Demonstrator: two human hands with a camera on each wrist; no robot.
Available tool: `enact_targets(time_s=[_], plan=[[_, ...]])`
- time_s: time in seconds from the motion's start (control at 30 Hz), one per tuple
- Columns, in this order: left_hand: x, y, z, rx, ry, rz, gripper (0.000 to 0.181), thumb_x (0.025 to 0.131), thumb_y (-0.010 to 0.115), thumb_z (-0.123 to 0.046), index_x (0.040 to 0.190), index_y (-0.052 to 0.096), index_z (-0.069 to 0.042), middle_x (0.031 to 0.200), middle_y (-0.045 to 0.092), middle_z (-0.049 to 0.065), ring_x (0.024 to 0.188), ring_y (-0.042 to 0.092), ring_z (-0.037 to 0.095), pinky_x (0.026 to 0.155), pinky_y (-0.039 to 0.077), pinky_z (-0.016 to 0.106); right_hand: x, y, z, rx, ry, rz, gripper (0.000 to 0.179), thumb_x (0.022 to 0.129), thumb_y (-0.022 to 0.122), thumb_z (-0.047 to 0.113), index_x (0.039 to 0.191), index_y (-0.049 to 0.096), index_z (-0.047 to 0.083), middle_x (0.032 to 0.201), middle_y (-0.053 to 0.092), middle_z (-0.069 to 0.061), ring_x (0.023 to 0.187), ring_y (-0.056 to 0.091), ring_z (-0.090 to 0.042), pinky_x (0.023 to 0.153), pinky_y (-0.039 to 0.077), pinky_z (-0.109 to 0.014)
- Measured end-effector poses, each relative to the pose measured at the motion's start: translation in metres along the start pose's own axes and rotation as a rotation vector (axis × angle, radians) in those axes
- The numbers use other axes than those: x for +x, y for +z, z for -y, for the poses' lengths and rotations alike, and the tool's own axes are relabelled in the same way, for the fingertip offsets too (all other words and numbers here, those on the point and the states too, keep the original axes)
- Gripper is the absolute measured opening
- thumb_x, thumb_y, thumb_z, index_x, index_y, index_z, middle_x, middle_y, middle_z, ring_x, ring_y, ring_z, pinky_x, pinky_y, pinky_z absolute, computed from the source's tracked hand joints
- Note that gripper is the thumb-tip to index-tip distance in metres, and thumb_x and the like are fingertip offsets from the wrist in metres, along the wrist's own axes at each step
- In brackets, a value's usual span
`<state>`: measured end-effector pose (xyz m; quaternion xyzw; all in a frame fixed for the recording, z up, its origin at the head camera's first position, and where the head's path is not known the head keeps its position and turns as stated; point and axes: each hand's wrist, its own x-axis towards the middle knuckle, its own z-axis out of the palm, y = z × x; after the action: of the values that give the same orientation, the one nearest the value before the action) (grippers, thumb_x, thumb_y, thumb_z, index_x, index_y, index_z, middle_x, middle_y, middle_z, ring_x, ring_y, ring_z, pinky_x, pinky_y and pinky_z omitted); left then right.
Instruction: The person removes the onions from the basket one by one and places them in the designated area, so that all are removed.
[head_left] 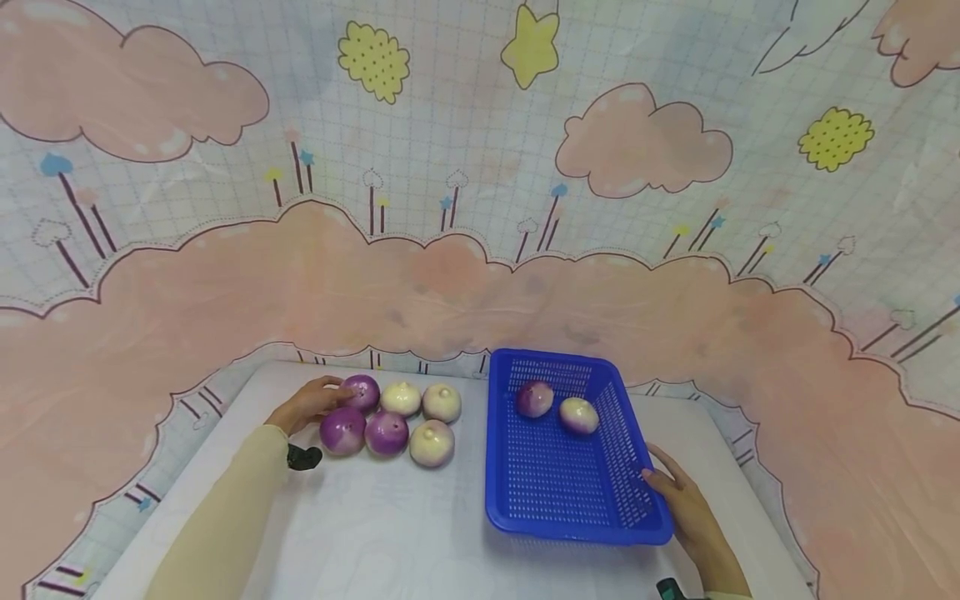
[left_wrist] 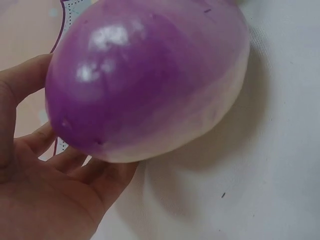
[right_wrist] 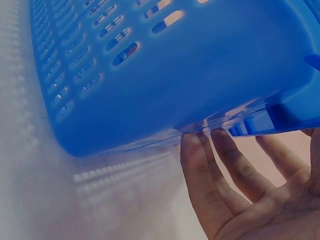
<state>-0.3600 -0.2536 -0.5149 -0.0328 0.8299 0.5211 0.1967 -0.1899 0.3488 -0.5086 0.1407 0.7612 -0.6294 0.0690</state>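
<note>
My left hand (head_left: 315, 402) reaches in from the left, fingers at a purple turnip (head_left: 362, 392) in the back row. A larger-looking purple and white turnip (left_wrist: 150, 80) hides the fingertips of the left hand (left_wrist: 55, 185) in the left wrist view. Beside it on the table lie a nearer purple turnip (head_left: 342, 432), another purple one (head_left: 387, 434) and several paler ones. My right hand (head_left: 686, 500) holds the right rim of a blue plastic basket (head_left: 558, 529), thumb over the edge. In the right wrist view, fingers (right_wrist: 227, 150) touch its outside.
Inside the basket, toward the back, lie two turnips, one mostly purple (head_left: 535, 399) and one paler (head_left: 579, 415). The white table (head_left: 375, 533) ends at a cartoon-printed cloth backdrop (head_left: 420, 292) behind and at the sides.
</note>
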Motion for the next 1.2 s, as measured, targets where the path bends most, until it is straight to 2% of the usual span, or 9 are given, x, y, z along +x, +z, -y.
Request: enact_targets(time_s=[0.13, 0.23, 0.37, 0.47, 0.53, 0.87, 1.2], plan=[[0.000, 0.000, -0.001, -0.007, 0.011, -0.029, 0.067, 0.098, 0.057, -0.036, 0.144, 0.031, 0.005, 0.131, 0.054, 0.030, 0.111, 0.061, 0.030, 0.089, 0.054, 0.037, 0.000, 0.000, 0.000, -0.002, 0.000, 0.003, 0.069, 0.097, 0.058, 0.038, 0.156, 0.023, 0.029, 0.156, 0.033, -0.024, 0.138, 0.043, -0.042, 0.106, 0.047, -0.053], [0.000, 0.000, -0.002, -0.011, 0.022, -0.044, 0.067, 0.098, 0.058, -0.035, 0.144, 0.032, 0.006, 0.131, 0.055, 0.030, 0.104, 0.063, 0.021, 0.088, 0.055, 0.035, 0.000, 0.000, 0.000, -0.003, -0.002, 0.003, 0.069, 0.097, 0.058, 0.038, 0.156, 0.023, 0.029, 0.156, 0.033, -0.024, 0.138, 0.043, -0.042, 0.106, 0.047, -0.053], [-0.001, -0.004, -0.001, -0.028, 0.058, -0.044, 0.067, 0.099, 0.057, -0.033, 0.146, 0.029, 0.007, 0.139, 0.049, 0.032, 0.117, 0.061, 0.036, 0.098, 0.054, 0.042, 0.000, -0.001, 0.000, -0.005, 0.002, 0.005, 0.069, 0.097, 0.058, 0.039, 0.156, 0.023, 0.030, 0.156, 0.033, -0.023, 0.139, 0.042, -0.042, 0.107, 0.046, -0.052], [-0.003, -0.008, -0.003, -0.045, 0.082, -0.050, 0.068, 0.100, 0.055, -0.032, 0.148, 0.027, 0.007, 0.145, 0.044, 0.031, 0.134, 0.046, 0.044, 0.105, 0.049, 0.047, 0.001, -0.001, -0.001, -0.002, 0.007, 0.007, 0.071, 0.097, 0.058, 0.040, 0.157, 0.022, 0.030, 0.157, 0.032, -0.024, 0.140, 0.039, -0.043, 0.108, 0.044, -0.054], [-0.006, -0.010, -0.007, -0.045, 0.095, -0.064, 0.068, 0.100, 0.055, -0.033, 0.149, 0.027, 0.006, 0.147, 0.042, 0.030, 0.136, 0.043, 0.044, 0.107, 0.047, 0.048, 0.001, -0.001, -0.001, -0.001, 0.008, 0.007, 0.071, 0.096, 0.059, 0.040, 0.157, 0.022, 0.029, 0.157, 0.032, -0.024, 0.141, 0.039, -0.044, 0.108, 0.044, -0.054], [-0.025, -0.006, -0.030, 0.016, 0.242, -0.118, 0.063, 0.101, 0.055, -0.028, 0.146, 0.031, 0.007, 0.145, 0.042, 0.032, 0.133, 0.045, 0.045, 0.107, 0.047, 0.050, 0.001, -0.002, -0.001, -0.002, -0.001, 0.001, 0.071, 0.097, 0.059, 0.039, 0.157, 0.022, 0.028, 0.156, 0.033, -0.024, 0.140, 0.040, -0.043, 0.108, 0.044, -0.053], [-0.050, 0.017, -0.057, 0.093, 0.372, -0.144, 0.057, 0.097, 0.061, -0.023, 0.143, 0.040, 0.002, 0.143, 0.048, 0.027, 0.130, 0.049, 0.045, 0.103, 0.049, 0.051, 0.000, -0.001, -0.001, 0.004, 0.008, 0.006, 0.072, 0.097, 0.059, 0.040, 0.157, 0.022, 0.028, 0.157, 0.031, -0.024, 0.141, 0.039, -0.043, 0.107, 0.046, -0.051]])
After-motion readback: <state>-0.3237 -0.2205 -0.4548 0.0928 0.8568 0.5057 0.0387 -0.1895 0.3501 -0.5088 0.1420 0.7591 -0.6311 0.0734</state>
